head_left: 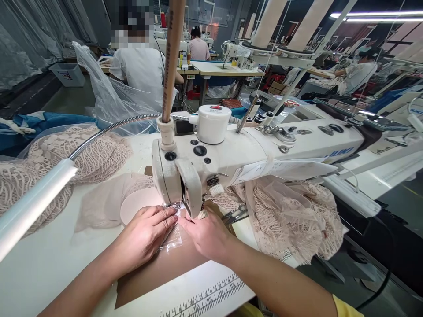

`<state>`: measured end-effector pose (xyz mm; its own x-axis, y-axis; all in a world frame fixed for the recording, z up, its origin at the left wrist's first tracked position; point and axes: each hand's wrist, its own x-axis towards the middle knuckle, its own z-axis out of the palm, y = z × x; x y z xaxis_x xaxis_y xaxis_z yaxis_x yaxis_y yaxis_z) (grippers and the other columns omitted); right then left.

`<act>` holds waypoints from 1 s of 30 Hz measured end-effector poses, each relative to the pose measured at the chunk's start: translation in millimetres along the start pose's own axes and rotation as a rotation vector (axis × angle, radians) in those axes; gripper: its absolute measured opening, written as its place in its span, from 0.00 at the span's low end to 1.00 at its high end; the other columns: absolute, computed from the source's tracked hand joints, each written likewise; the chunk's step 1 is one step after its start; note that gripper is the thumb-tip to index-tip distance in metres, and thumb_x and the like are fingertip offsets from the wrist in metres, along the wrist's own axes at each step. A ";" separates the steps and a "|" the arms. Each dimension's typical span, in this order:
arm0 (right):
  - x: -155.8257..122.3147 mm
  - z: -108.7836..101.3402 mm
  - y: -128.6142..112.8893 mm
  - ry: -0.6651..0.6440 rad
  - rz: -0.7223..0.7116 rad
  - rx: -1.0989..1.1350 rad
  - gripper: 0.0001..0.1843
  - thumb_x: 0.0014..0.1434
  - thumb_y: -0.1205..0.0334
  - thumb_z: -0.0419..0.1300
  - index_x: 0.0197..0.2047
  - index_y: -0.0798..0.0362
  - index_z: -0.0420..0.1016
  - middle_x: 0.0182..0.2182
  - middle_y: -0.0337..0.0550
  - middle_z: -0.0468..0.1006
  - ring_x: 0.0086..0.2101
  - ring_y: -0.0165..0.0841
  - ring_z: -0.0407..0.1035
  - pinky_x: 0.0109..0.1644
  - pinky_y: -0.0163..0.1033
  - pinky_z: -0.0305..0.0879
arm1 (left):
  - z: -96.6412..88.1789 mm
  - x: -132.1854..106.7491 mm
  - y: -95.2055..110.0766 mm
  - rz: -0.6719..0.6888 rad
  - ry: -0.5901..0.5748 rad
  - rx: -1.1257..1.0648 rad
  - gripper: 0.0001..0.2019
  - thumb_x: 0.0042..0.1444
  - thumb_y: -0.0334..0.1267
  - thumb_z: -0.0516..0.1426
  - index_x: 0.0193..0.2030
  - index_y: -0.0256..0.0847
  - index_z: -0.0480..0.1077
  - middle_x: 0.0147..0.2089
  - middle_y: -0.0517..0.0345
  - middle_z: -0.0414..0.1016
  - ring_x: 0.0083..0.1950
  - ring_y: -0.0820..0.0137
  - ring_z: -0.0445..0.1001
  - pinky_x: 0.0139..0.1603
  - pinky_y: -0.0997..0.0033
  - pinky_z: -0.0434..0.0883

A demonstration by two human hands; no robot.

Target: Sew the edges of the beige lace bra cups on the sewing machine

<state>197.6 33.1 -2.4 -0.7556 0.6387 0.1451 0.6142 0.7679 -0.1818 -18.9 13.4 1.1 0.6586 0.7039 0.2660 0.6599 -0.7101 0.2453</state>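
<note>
My left hand [148, 231] lies with its fingers stretched close together over beige fabric at the needle area of a white sewing machine [211, 154]. Close by on the right is my right hand [208, 235], its thumb and fingers drawn together beside the presser foot [177, 205]; the machine head hides some fingers and whatever they pinch. A rounded beige fabric piece [135, 202] shows beyond my left hand, next to sheer beige mesh [102, 204]. Under both hands is a brown sheet [172, 264] with shiny clear plastic [173, 240] on it.
Beige lace is heaped at the left [82, 152] and right [297, 220]. A tube lamp [36, 207] on a flexible metal arm reaches in from the left. A printed ruler scale [205, 299] runs along the front edge. Other people sit at machines farther back.
</note>
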 end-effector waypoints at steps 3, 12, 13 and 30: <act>0.4 2.4 -0.8 0.007 0.013 -0.016 0.19 0.50 0.76 0.54 0.44 0.54 0.73 0.36 0.47 0.74 0.38 0.39 0.62 0.41 0.43 0.58 | 0.9 0.7 -1.6 -0.015 -0.040 0.007 0.17 0.63 0.29 0.49 0.56 0.38 0.69 0.52 0.45 0.75 0.47 0.59 0.72 0.45 0.58 0.70; 5.8 7.4 -4.4 0.057 0.136 -0.035 0.23 0.51 0.76 0.53 0.51 0.56 0.72 0.39 0.52 0.76 0.40 0.41 0.65 0.40 0.42 0.61 | -1.6 8.6 -8.9 -0.037 -0.001 -0.048 0.14 0.63 0.32 0.49 0.50 0.43 0.73 0.46 0.47 0.77 0.43 0.63 0.72 0.43 0.62 0.69; 6.1 7.3 -4.6 0.057 0.142 -0.035 0.23 0.52 0.76 0.53 0.51 0.56 0.72 0.40 0.53 0.76 0.40 0.41 0.65 0.39 0.42 0.61 | -1.6 9.2 -9.8 -0.042 -0.001 -0.047 0.14 0.63 0.32 0.49 0.50 0.43 0.73 0.45 0.48 0.76 0.42 0.63 0.72 0.42 0.63 0.69; -0.2 4.0 0.8 0.081 0.107 0.049 0.21 0.56 0.74 0.52 0.51 0.53 0.73 0.40 0.49 0.75 0.40 0.38 0.64 0.41 0.40 0.60 | -4.8 9.6 -11.2 -0.134 -0.059 0.206 0.11 0.62 0.33 0.49 0.41 0.41 0.73 0.41 0.48 0.75 0.41 0.60 0.69 0.41 0.60 0.66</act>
<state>197.4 33.4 -6.5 -0.6646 0.7200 0.1997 0.6770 0.6933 -0.2470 -21.7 28.0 5.3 0.5760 0.7957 0.1874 0.7987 -0.5966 0.0782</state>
